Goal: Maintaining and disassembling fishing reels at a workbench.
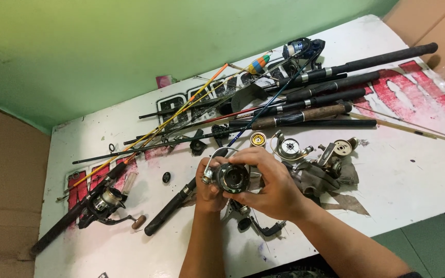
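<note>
both hands hold a fishing reel body just above the white table — round, black, glossy, with a dark hollow face ringed in metal and a thin wire bail arching over it. the left hand grips its side, fingers curled; the right hand wraps the other side. slim matte rods — some cork-handled — lie behind, with metal reel parts just beside.

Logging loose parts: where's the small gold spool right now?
In the head view the gold spool lies on the white table, just above the right hand, beside a silver reel part and below the rod handles.
</note>
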